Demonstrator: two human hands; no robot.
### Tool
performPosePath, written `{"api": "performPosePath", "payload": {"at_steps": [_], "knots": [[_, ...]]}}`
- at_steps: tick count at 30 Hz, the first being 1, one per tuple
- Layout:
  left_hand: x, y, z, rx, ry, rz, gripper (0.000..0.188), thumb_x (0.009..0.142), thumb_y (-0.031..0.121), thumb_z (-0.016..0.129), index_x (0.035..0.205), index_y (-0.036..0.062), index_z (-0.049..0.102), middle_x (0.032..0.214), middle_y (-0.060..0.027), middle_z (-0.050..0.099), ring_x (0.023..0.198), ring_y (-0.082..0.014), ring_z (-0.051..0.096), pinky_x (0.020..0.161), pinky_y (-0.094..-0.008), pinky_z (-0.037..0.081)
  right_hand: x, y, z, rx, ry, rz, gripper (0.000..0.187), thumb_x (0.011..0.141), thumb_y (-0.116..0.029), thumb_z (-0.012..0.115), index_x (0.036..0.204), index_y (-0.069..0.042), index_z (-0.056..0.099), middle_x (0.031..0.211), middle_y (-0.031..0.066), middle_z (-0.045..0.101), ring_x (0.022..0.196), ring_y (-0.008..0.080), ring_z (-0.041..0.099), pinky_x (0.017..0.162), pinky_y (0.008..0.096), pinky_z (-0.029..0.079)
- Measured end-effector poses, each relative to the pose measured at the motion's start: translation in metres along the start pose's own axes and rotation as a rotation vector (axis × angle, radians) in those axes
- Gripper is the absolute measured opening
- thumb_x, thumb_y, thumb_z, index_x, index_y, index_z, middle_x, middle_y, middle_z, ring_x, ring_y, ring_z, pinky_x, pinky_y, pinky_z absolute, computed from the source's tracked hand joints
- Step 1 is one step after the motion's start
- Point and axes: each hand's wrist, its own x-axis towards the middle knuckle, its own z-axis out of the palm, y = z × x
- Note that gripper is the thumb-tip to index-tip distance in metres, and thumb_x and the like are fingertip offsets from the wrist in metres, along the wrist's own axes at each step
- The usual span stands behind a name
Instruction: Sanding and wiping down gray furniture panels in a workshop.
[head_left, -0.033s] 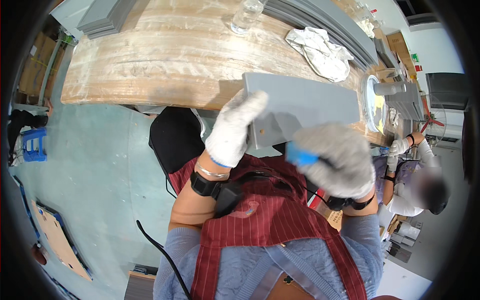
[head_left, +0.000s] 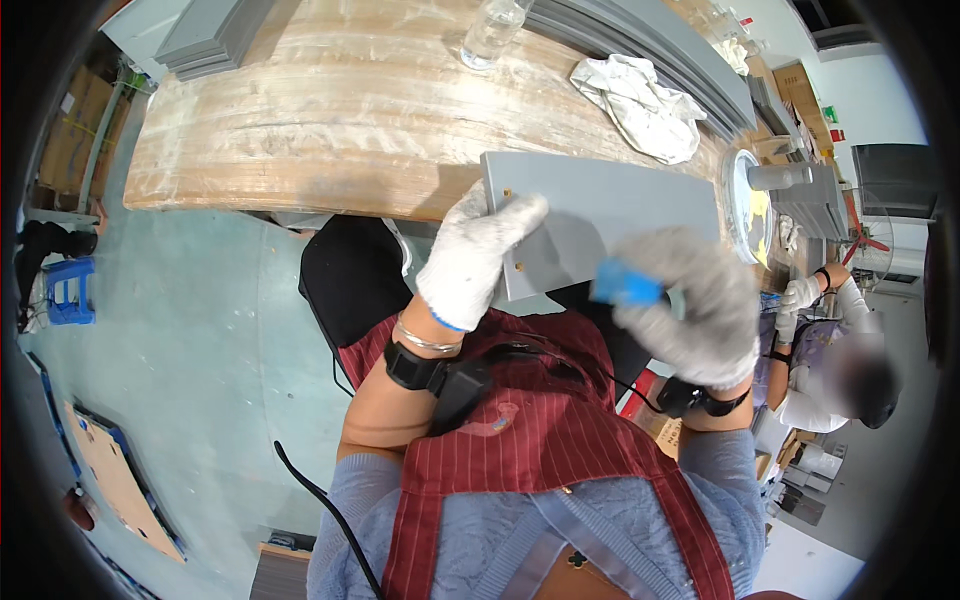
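Clamping the grey rectangular board by its left end, the left hand, in a white knit glove, lays its thumb over the upper face; its other fingers are mostly hidden, presumably bracing from beneath. Gripping only that end probably steadies the panel while leaving most of its face uncovered. The board is tilted at the near edge of the wooden table, partly over the wearer's lap, perhaps so both hands reach it easily; whether it touches the tabletop cannot be told. Its face looks flat, matte and even, with two small brownish holes near the held end.

Over its near right part, the gloved right hand is blurred, curled with a blue piece apparently pinched at its fingertips; contact with the board is unclear. Beyond lie a crumpled white cloth and, to the right, a round tub.
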Motion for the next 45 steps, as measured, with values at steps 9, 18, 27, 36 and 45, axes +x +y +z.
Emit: {"api": "performPosePath", "payload": {"at_steps": [9,18,27,36,45], "knots": [[-0.018,0.002,0.023,0.122,-0.092,0.085,0.039,0.098,0.005,0.064,0.136,-0.0011,0.058,0.122,-0.0072,0.068,0.106,-0.0126,0.062,0.095,-0.0302,0.051,0.041,0.013,0.013,-0.034,0.537,-0.061,0.042,0.082,-0.008,0.079,0.123,-0.002,0.07,0.103,0.0087,0.074,0.08,0.0141,0.069,0.069,0.0274,0.06],[-0.027,0.008,0.03,0.109,-0.141,0.036,0.041,0.1,0.007,0.064,0.139,-0.0022,0.054,0.122,-0.0091,0.068,0.109,-0.0143,0.064,0.095,-0.0316,0.053,0.037,0.011,0.015,-0.044,0.318,0.213,0.048,0.081,-0.002,0.078,0.128,0.0,0.067,0.109,0.009,0.072,0.087,0.0119,0.066,0.076,0.0252,0.055],[-0.028,0.007,0.025,0.439,-0.203,0.237,0.034,0.098,0.016,0.068,0.127,-0.0016,0.062,0.11,-0.0088,0.073,0.097,-0.0146,0.066,0.089,-0.032,0.054,0.06,-0.014,-0.028,-0.223,0.002,-0.14,0.037,0.081,-0.014,0.074,0.117,-0.008,0.074,0.113,0.0158,0.074,0.094,0.0245,0.073,0.08,0.0353,0.059],[-0.026,0.005,0.023,0.518,-0.216,0.286,0.04,0.097,0.019,0.071,0.129,-0.0025,0.062,0.11,-0.0115,0.073,0.097,-0.0176,0.068,0.089,-0.0321,0.053,0.09,-0.009,-0.023,-0.536,-0.096,-0.228,0.03,0.083,-0.013,0.071,0.113,-0.008,0.075,0.094,0.0134,0.075,0.08,0.0248,0.072,0.072,0.0375,0.059],[-0.027,0.012,0.03,0.407,-0.117,0.179,0.037,0.098,0.014,0.068,0.13,-0.0029,0.06,0.11,-0.009,0.072,0.1,-0.0141,0.065,0.091,-0.0303,0.053,0.064,-0.025,-0.013,-0.092,0.187,0.126,0.04,0.081,-0.01,0.075,0.121,-0.002,0.072,0.097,0.0112,0.075,0.073,0.0132,0.067,0.065,0.0268,0.057]]}}
